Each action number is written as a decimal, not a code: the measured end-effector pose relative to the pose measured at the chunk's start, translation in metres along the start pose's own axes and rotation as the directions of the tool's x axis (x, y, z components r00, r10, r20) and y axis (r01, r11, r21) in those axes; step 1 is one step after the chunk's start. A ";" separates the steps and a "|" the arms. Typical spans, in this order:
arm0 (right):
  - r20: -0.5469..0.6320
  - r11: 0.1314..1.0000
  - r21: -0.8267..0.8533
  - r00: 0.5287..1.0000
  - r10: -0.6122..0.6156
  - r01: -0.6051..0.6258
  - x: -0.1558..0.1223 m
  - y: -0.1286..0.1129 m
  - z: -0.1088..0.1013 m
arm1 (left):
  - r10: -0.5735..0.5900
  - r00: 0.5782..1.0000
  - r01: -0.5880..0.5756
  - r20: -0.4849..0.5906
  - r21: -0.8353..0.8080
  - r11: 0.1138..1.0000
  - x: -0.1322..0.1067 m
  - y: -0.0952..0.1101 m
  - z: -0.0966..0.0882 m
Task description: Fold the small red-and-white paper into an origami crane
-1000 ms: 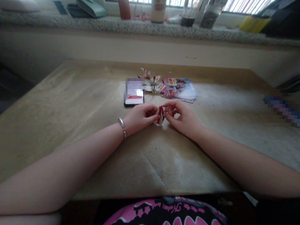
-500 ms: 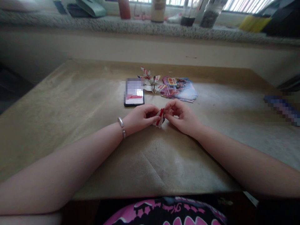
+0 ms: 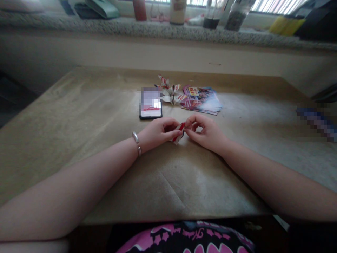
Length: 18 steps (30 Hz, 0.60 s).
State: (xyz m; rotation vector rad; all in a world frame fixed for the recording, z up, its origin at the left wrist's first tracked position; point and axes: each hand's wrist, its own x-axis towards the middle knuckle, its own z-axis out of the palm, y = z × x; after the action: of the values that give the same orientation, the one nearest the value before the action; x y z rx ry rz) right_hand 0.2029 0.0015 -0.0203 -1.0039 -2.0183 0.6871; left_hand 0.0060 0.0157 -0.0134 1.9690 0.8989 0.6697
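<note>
My left hand [image 3: 162, 130], with a silver bangle [image 3: 135, 137] at its wrist, pinches a small folded piece of paper [image 3: 178, 137], white with a red stripe. On the paper's right side, my right hand [image 3: 202, 129] has thumb and fingertips closed on its upper corner. The fingers cover part of the folds. Beyond the hands, several folded paper pieces [image 3: 172, 95] in the same white and red print stand near a phone [image 3: 151, 114]. A stack of colourful printed leaflets [image 3: 204, 100] lies to their right.
The table [image 3: 105, 98] meets a wall at the back. Above it, a speckled stone sill [image 3: 131, 31] holds bottles and jars [image 3: 178, 12]. A blurred flat object [image 3: 317, 123] lies at the far right edge.
The folded paper has tilted slightly between my fingers, showing its red stripe at more of a slant. My right fingertips have shifted down a little; the left hand has hardly moved.
</note>
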 end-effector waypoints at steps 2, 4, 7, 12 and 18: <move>-0.009 0.994 -0.100 0.999 -0.047 0.046 0.000 -0.001 -0.002 | -0.004 1.000 0.004 -0.005 0.000 1.000 0.000 0.000 0.000; -0.017 0.977 -0.196 0.996 -0.092 0.087 0.001 -0.002 -0.004 | -0.013 1.000 0.013 -0.012 -0.012 1.000 0.000 0.001 0.001; -0.008 0.946 -0.285 0.986 -0.165 0.156 0.001 -0.004 -0.006 | -0.033 0.999 0.033 -0.013 -0.034 0.999 -0.001 0.002 0.002; -0.033 0.931 -0.296 0.971 -0.235 0.215 0.001 -0.006 -0.005 | -0.055 0.998 0.055 0.012 -0.027 0.998 -0.002 0.007 0.004; -0.039 0.929 -0.281 0.965 -0.261 0.240 0.000 -0.005 -0.004 | -0.074 0.996 0.074 -0.041 0.001 0.997 -0.002 0.012 0.006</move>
State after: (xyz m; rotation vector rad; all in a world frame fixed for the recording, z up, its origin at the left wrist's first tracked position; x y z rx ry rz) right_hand 0.2037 -0.0009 -0.0141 -0.8871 -2.1640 0.2325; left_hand 0.0135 0.0066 -0.0067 1.9206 0.9933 0.6682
